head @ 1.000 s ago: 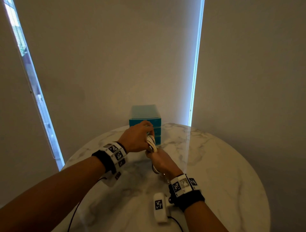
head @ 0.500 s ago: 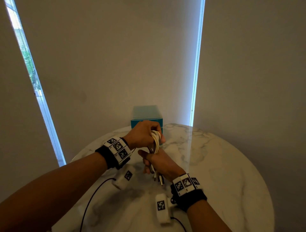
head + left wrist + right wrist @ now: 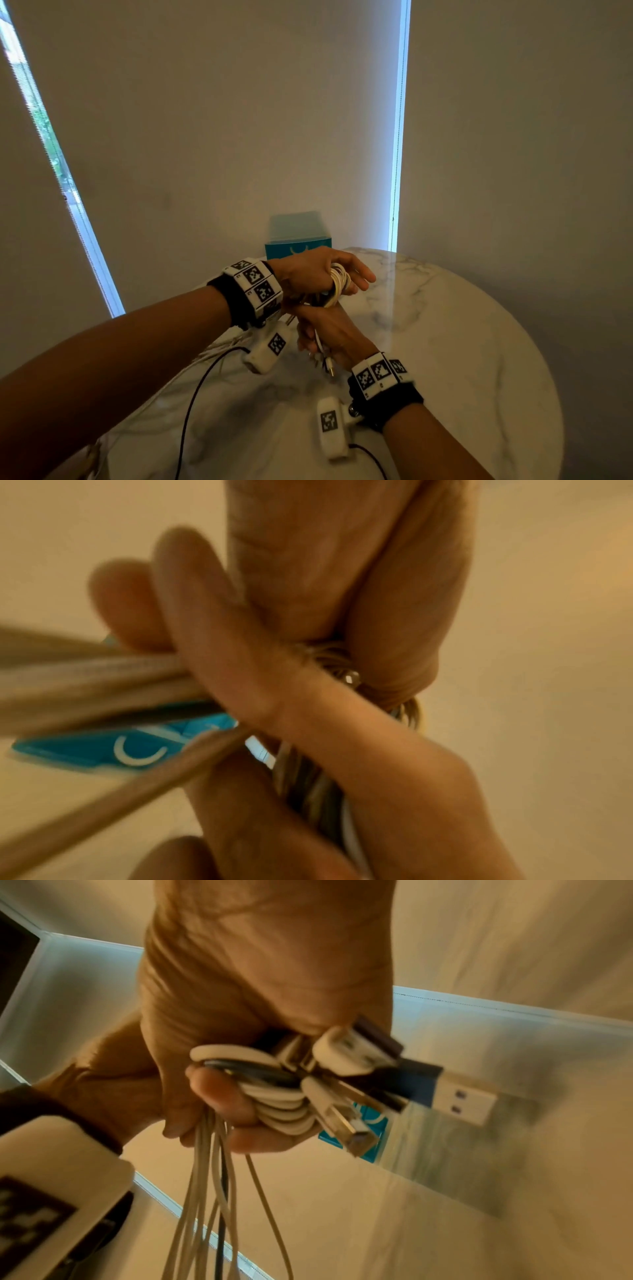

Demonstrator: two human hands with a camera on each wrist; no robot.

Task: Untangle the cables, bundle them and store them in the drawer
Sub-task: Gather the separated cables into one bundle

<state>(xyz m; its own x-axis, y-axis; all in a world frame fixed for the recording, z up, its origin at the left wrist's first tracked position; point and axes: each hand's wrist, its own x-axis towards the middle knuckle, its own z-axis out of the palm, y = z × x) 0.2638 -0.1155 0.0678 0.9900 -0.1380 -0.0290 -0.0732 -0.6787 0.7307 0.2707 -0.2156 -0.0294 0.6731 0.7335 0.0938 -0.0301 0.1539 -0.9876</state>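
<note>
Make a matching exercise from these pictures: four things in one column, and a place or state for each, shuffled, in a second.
Things
1. cable bundle
2. drawer unit
3. right hand
4. table

Places or states
A. teal, at the table's far edge by the wall
B. white marble, round
C. coiled in loops in the left hand
D. grips the cables just below the coil, plugs sticking out past the fingers

Pairs: 1-C, 2-A, 3-D, 4-B
</note>
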